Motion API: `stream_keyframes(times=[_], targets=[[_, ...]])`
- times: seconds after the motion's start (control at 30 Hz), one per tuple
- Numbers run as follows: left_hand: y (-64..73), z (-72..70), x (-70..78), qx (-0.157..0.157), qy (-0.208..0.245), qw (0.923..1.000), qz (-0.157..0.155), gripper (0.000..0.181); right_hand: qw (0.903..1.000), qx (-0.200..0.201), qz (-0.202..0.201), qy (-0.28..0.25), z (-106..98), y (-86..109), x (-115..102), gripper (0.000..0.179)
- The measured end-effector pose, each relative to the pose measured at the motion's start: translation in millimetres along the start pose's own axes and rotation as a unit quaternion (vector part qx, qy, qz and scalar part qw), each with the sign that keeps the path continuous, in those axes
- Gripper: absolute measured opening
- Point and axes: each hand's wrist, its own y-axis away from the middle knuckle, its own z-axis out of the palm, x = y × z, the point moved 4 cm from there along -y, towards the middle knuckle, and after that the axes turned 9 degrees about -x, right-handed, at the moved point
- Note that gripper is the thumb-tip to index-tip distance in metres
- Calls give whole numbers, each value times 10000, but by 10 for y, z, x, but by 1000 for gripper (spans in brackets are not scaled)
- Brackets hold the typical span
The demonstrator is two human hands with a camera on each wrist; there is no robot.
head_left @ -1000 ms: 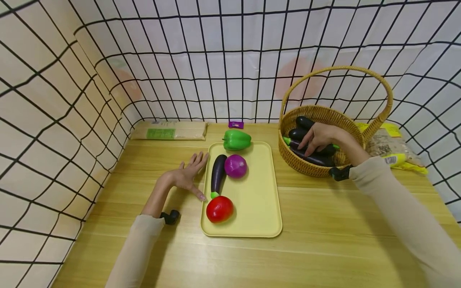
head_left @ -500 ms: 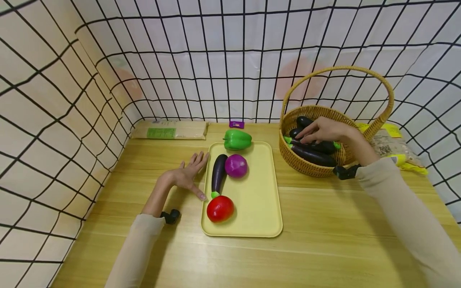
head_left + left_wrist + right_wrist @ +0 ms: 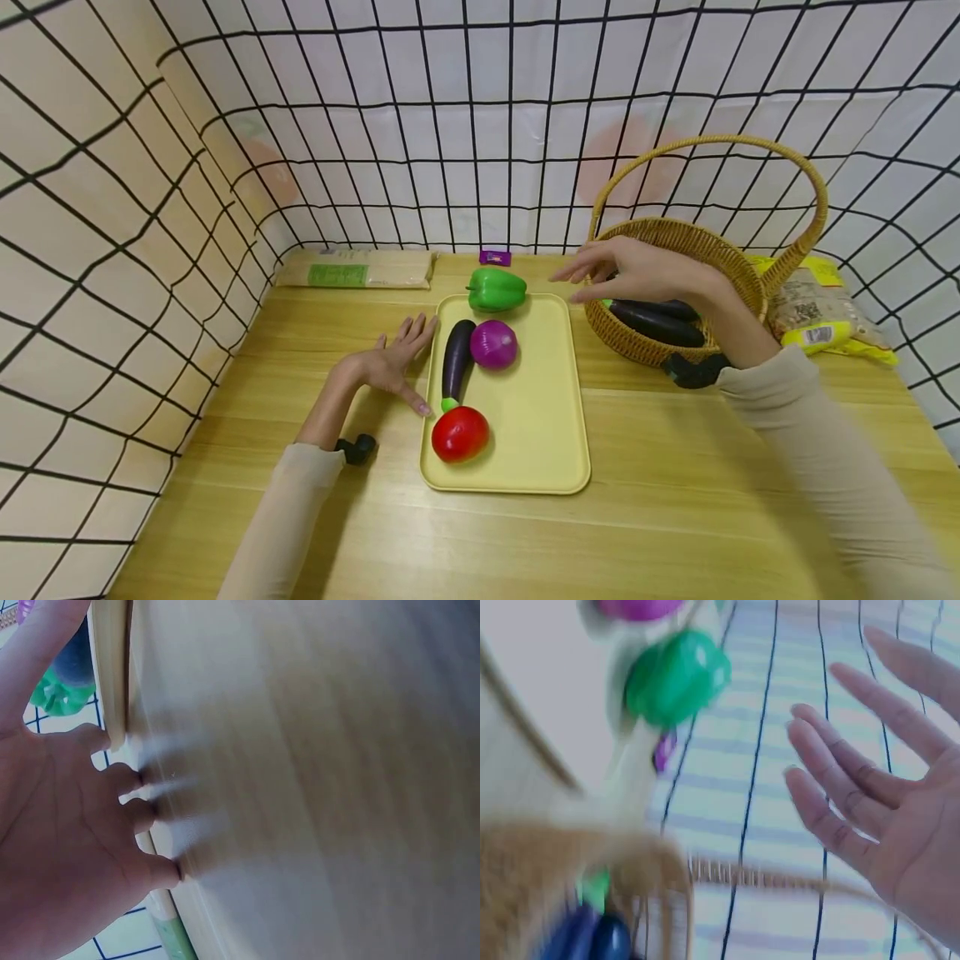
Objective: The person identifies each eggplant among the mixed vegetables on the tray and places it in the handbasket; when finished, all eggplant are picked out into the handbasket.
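Observation:
My left hand (image 3: 386, 367) rests on the table with spread fingers, beside the left edge of the yellow tray (image 3: 536, 425). On that tray lie an eggplant (image 3: 456, 358), a purple onion (image 3: 494, 345) and a red tomato (image 3: 460, 435). A green bell pepper (image 3: 497, 289) sits at the tray's far edge. Above the left rim of the wicker basket (image 3: 626, 343), my right hand (image 3: 648, 271) hovers with fingers extended and holds nothing. Several eggplants (image 3: 663, 325) lie in the basket, partly hidden by this hand. The right wrist view shows the fingers (image 3: 832, 817) apart, touching nothing.
The basket's tall handle (image 3: 723, 140) arches above it. To its right lies a yellow-and-clear bag (image 3: 813, 308). A long pale packet (image 3: 356, 270) and a small purple packet (image 3: 495, 257) lie along the back. Black-grid curtains (image 3: 450, 125) enclose the table.
My right hand has risen out of the basket and moved left toward the tray, its fingers straightening, with no eggplant in it. The left hand has stayed in place.

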Motion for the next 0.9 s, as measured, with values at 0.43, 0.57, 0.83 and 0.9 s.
stream_keyframes(times=[0.43, 0.57, 0.83, 0.9], targets=[[-14, -9, 10, -57, 18, 10000, -39, 149, 9791, -1288, -1536, 341, 787, -1007, -479, 59], [-10, -8, 8, -83, 63, 9999, -39, 149, 9737, -1561, -1642, 253, 945, -1195, -496, 56], [-4, -5, -2, -82, 24, 9999, -110, 148, 9677, -1730, -1743, 572, 1135, -1417, -511, 45], [-5, -7, -3, -79, 20, 9999, -92, 148, 9662, -1799, -1720, 674, 1165, -1449, -516, 41]])
